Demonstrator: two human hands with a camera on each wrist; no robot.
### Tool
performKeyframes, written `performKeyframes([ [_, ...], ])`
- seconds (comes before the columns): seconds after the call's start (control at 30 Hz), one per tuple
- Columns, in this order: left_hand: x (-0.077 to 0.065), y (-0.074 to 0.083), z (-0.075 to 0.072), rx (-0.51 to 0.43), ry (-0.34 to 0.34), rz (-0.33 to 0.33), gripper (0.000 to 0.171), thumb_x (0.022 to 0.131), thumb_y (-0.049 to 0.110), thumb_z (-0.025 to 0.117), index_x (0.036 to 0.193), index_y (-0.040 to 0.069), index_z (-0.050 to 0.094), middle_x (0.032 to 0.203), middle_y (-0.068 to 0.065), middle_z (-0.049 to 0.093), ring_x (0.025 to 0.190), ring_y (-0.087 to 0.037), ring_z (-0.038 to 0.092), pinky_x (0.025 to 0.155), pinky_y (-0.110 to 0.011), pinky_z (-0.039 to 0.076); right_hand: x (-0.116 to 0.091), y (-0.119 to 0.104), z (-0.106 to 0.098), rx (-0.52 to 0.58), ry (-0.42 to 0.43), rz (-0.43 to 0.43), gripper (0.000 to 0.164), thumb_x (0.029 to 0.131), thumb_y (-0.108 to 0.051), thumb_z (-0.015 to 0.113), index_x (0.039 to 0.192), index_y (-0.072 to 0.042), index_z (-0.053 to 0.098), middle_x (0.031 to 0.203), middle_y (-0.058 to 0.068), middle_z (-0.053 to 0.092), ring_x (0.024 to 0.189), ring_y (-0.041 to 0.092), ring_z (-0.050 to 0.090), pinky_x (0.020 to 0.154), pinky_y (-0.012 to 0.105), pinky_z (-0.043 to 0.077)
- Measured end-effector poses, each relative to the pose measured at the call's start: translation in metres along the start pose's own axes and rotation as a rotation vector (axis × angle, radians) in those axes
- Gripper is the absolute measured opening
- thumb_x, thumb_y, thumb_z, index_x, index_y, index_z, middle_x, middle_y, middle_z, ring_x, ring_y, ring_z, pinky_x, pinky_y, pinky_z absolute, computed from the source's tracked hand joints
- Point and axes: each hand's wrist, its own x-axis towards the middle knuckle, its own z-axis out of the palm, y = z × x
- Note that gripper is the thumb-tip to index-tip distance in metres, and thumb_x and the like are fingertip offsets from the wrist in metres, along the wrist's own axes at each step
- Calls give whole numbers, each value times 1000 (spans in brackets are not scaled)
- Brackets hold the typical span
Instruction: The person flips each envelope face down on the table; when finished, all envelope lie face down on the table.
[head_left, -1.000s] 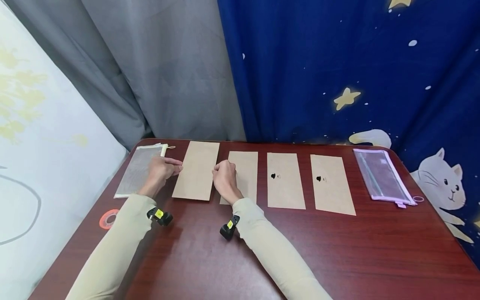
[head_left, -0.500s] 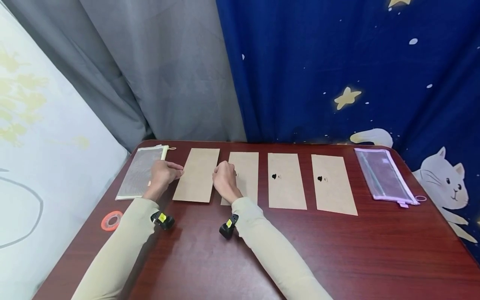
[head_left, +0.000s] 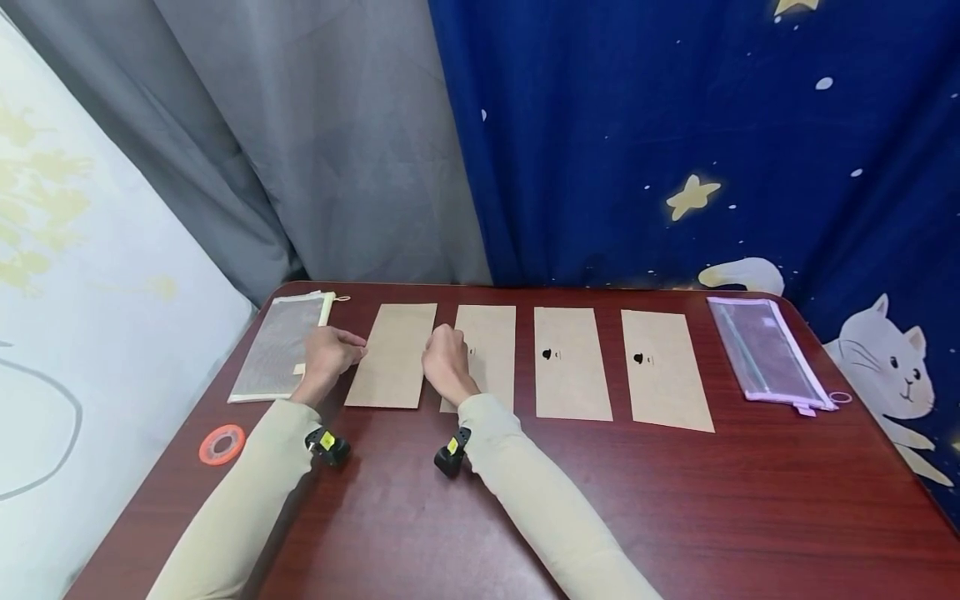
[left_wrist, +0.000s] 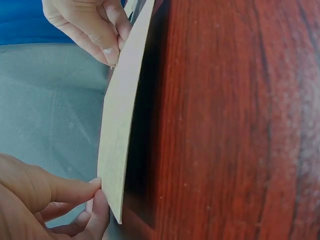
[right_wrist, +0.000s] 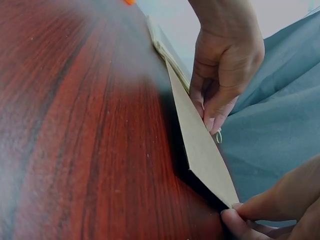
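A plain, thin brown kraft-paper rectangle (head_left: 393, 354) lies between my two hands, close over the table. My left hand (head_left: 327, 354) pinches its left long edge between thumb and fingers. At its right long edge, my right hand (head_left: 447, 362) pinches with thumb and fingertips. In the left wrist view the rectangle (left_wrist: 121, 115) shows a dark shadow under its near edge. The right wrist view shows the rectangle (right_wrist: 202, 145) with both hands at opposite sides. My right hand partly covers a second kraft-paper rectangle (head_left: 491, 358) flat on the table.
Two more kraft-paper rectangles, a nearer one (head_left: 573, 383) and a farther one (head_left: 667, 387), lie to the right with small black hat prints. A pale-trimmed mesh zip pouch (head_left: 273, 342) is under my left hand's side. An orange ring (head_left: 222, 445) and a lilac zip pouch (head_left: 768, 350) flank the row.
The held kraft-paper rectangle has come down toward the table, its far edge dropping toward me. Both hands keep their pinch and have shifted slightly down with it.
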Motion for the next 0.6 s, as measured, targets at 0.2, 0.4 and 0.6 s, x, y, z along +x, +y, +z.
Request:
performKeyframes([
  [0.2,1,1,0,27,4,-14,15,83,3,72,94,-6,77,73,-10,75,58,-5,55,50,-18,44,3,-3,0,-37,-4,-3,52,92,6,50,52,-18,26,53,-7,17,50,14,30,46,24,34],
  [0.4,1,3,1,73,12,-6,16,82,4,73,94,-5,78,78,-14,76,60,-8,57,49,-19,44,4,-9,0,-107,7,-7,44,94,6,49,54,-13,43,56,6,52,61,19,63,52,30,52],
  [0.6,-2,3,2,99,7,-12,18,80,4,74,95,-5,78,88,-19,76,76,-24,63,51,-19,43,1,-13,2,-164,-13,-26,42,93,6,53,56,-12,46,61,9,58,62,18,64,51,27,50],
])
